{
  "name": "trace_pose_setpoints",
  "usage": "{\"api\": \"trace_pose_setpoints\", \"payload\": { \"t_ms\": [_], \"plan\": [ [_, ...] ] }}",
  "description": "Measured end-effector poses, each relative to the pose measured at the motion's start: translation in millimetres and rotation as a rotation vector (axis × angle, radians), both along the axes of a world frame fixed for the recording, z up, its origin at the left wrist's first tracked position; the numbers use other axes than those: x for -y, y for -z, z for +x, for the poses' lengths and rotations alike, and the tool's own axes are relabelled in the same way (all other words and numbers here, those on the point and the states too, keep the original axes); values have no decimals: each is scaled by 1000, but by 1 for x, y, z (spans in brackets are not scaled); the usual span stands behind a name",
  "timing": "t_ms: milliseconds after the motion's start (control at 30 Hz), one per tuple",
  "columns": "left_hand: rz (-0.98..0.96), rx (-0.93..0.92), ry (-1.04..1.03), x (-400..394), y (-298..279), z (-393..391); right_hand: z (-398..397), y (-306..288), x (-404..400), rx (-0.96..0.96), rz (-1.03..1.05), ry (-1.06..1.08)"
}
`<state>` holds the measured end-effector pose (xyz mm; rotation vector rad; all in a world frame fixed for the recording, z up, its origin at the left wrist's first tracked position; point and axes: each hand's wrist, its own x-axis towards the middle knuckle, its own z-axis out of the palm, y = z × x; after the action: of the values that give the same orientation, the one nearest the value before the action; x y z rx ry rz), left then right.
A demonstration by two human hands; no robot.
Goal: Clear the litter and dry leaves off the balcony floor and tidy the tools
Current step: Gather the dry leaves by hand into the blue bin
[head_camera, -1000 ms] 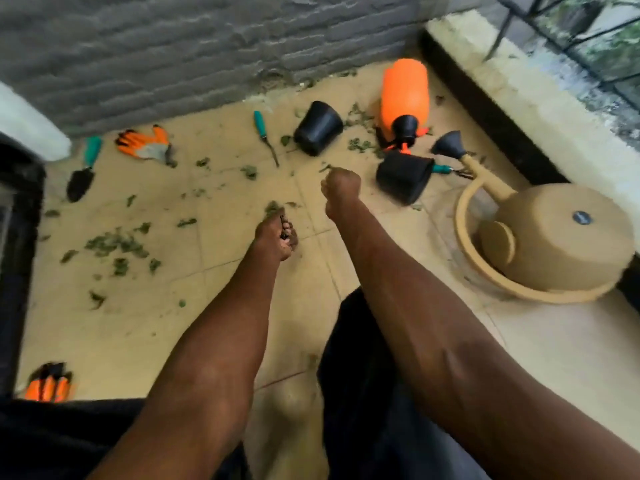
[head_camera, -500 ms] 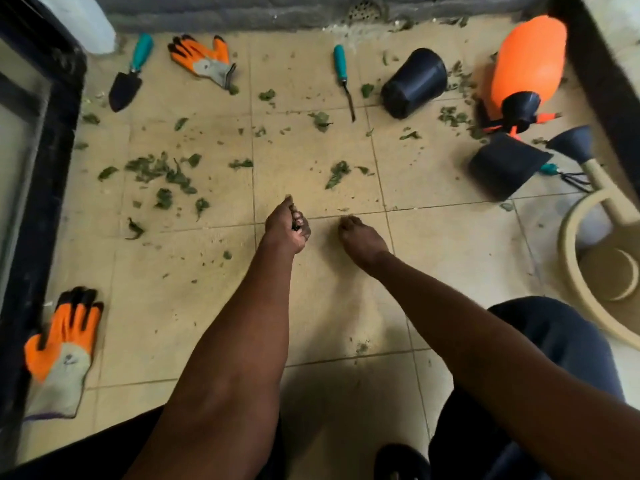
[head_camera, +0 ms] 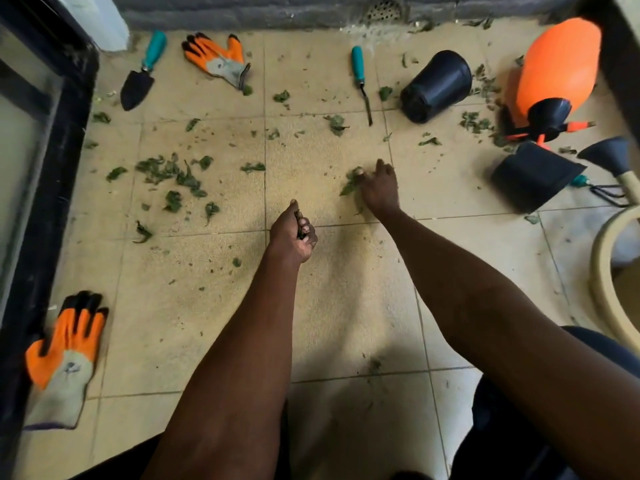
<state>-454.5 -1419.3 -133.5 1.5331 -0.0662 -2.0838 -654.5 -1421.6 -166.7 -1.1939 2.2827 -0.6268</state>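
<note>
Tiled floor (head_camera: 346,323) bears leaves (head_camera: 173,173), gloves (head_camera: 65,355), pots (head_camera: 436,86).

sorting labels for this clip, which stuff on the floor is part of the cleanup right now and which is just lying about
In the job now:
left hand, gripping gathered leaves
right hand, on a leaf clump
leaf scatter

Lying about:
trowel
two gloves
weeder
two black pots
orange sprayer

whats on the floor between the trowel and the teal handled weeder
In the head view, an orange glove lies between the trowel and the weeder, with a few leaf scraps nearer the weeder.
</note>
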Motion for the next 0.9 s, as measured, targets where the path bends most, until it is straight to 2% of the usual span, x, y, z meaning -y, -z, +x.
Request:
{"api": "trace_pose_setpoints", "payload": {
  "t_ms": [67,167,267,400,500,567,733,800,867,900],
  "plan": [
    [-1,7,-6,-1,2,4,6,8,12,-16,10,-91],
    [2,17,-19,-4,7,10,14,15,17,-139,57,-341],
    [10,43,-24,-11,9,14,17,19,-6,-224,-15,-551],
    [23,64,-36,-22,6,9,10,20,-46,-283,-87,-547],
    [34,70,-31,-32,3,-2,5,16,-72,-339,128,-627],
    [39,71,-19,-41,-1,-13,10,10,-92,-384,192,-665],
    [28,87,28,-68,-12,-39,12,3,-131,-548,82,-711],
    [16,93,39,-77,-19,-44,6,-5,-136,-513,113,-624],
    [-6,107,41,-83,-28,-47,-5,-21,-131,-321,142,-309],
    [-21,121,38,-87,-33,-49,-13,-30,-126,-151,174,-126]
  ]
}}
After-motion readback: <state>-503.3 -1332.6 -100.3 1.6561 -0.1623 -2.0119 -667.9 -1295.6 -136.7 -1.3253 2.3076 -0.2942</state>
